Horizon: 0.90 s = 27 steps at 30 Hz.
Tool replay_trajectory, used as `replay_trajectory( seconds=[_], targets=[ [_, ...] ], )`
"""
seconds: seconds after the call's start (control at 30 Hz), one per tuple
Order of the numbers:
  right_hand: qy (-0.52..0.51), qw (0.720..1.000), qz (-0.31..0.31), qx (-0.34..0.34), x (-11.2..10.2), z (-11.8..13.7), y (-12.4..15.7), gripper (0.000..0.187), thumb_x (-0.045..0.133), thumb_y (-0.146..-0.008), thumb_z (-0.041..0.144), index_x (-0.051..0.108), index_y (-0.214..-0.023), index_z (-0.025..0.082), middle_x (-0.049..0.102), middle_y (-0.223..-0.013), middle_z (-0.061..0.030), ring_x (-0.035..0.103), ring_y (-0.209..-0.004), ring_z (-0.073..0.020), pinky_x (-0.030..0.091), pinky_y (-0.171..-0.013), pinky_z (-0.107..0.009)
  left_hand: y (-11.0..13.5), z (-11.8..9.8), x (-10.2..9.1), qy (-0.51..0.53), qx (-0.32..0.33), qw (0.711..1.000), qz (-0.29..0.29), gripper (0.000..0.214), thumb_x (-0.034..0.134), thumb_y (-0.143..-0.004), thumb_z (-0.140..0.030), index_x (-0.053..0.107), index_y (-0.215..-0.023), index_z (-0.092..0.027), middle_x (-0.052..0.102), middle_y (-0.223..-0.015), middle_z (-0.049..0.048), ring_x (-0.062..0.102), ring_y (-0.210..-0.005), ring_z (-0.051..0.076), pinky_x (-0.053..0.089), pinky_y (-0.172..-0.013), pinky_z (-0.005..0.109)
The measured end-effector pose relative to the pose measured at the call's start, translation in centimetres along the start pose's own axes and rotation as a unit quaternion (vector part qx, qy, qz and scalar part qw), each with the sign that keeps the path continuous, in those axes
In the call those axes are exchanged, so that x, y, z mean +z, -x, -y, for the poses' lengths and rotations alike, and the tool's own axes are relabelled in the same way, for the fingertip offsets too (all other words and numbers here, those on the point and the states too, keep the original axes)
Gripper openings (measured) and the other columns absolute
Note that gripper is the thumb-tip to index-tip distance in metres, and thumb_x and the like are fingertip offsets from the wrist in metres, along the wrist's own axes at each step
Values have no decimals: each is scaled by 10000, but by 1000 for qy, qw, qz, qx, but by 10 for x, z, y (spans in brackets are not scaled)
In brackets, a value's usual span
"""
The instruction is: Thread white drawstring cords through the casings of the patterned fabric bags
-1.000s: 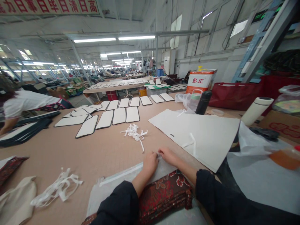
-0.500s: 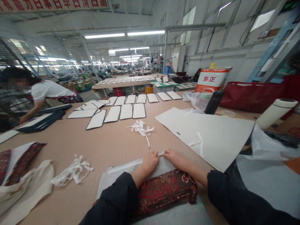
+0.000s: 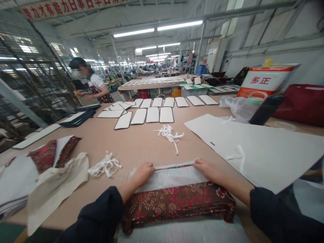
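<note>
In front of me lies a pale, translucent sheet [image 3: 174, 177] with a folded stack of dark red floral fabric [image 3: 177, 201] across it. My left hand [image 3: 143, 173] is closed on the sheet's far edge, fingertips pressed together. Further right along the same edge, my right hand [image 3: 209, 168] pinches it between thumb and fingers. A narrow dark patterned line runs along the edge between the two hands. Beyond the hands is a tangle of white strips [image 3: 168, 133]; a second bunch of white strips [image 3: 106, 165] rests left of my left hand.
White dark-edged panels [image 3: 153, 114] lie in rows further back. A large pale board [image 3: 248, 141] lies at right, near a black bottle [image 3: 265, 109] and an orange-white can [image 3: 267, 81]. Beige cloth [image 3: 58, 185] lies at left. A co-worker [image 3: 97, 84] stands beyond the table.
My hands have moved apart along the sheet's far edge, from close together to well separated. The view has turned left. The co-worker, bent over the table before, now stands more upright.
</note>
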State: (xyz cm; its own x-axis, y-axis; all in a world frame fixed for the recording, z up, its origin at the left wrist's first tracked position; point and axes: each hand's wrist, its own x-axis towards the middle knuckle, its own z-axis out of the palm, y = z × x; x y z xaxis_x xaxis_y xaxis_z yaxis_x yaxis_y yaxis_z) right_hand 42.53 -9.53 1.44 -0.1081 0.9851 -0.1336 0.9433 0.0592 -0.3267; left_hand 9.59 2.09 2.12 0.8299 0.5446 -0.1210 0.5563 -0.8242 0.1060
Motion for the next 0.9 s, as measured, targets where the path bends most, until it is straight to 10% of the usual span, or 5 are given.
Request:
replay_trajectory(
  seconds=[0.4, 0.7, 0.9],
  targets=[
    [71, 995, -14, -66, 18, 110, -67, 187, 477, -814, 268, 592, -921, 167, 613, -923, -81, 538, -897, -197, 370, -748, -259, -27, -22, 5, 138, -140, 980, -43, 174, 503, -787, -229, 608, -913, -170, 610, -921, 42, 537, -883, 170, 404, -775, 251],
    [120, 991, 4, -60, 25, 86, -68, 212, 398, -797, 88, 568, -905, 151, 588, -933, -96, 507, -915, -189, 351, -749, -254, -22, -7, 6, 155, -90, 983, -32, 134, 538, -755, -163, 643, -838, -171, 612, -875, 23, 538, -842, 146, 402, -751, 218],
    [84, 983, -10, -161, 32, 119, -71, 201, 414, -833, 145, 585, -935, 163, 581, -929, -75, 497, -926, -186, 356, -786, -256, -14, -10, 11, 40, -12, 998, -46, 188, 456, -853, -225, 640, -870, -189, 575, -867, 32, 504, -860, 167, 387, -769, 254]
  ],
)
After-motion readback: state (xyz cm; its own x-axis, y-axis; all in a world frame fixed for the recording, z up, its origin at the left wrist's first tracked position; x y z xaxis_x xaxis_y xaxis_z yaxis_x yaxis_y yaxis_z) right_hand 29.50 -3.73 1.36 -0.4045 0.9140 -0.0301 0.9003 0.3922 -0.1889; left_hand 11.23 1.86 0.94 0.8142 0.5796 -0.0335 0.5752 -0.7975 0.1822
